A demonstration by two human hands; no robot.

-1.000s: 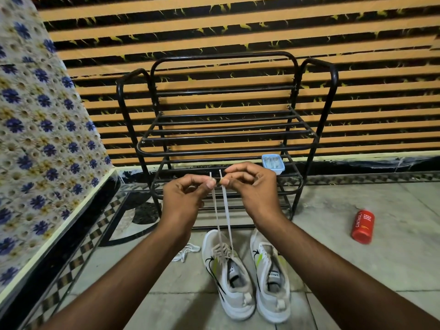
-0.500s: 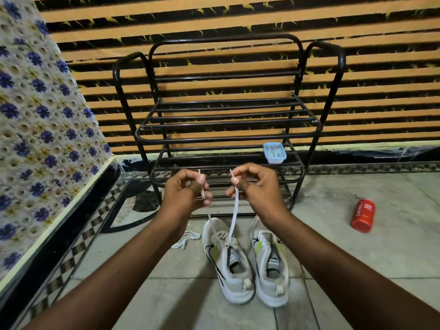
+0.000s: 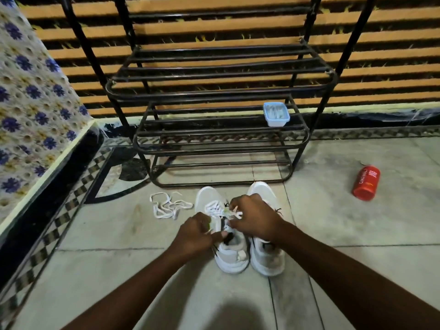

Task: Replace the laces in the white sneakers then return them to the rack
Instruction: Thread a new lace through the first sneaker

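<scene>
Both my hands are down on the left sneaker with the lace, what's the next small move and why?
Probably cross the ends and start the knot: the lace already criss-crosses the left sneaker, and the left hand and right hand pinch its ends near the top eyelets.

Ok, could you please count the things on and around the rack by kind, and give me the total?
White sneakers: 2
Lace in a sneaker: 1
Loose lace heap on the floor: 1
Red bottle: 1
Blue tub on the rack: 1
Black rack: 1
Total: 7
</scene>
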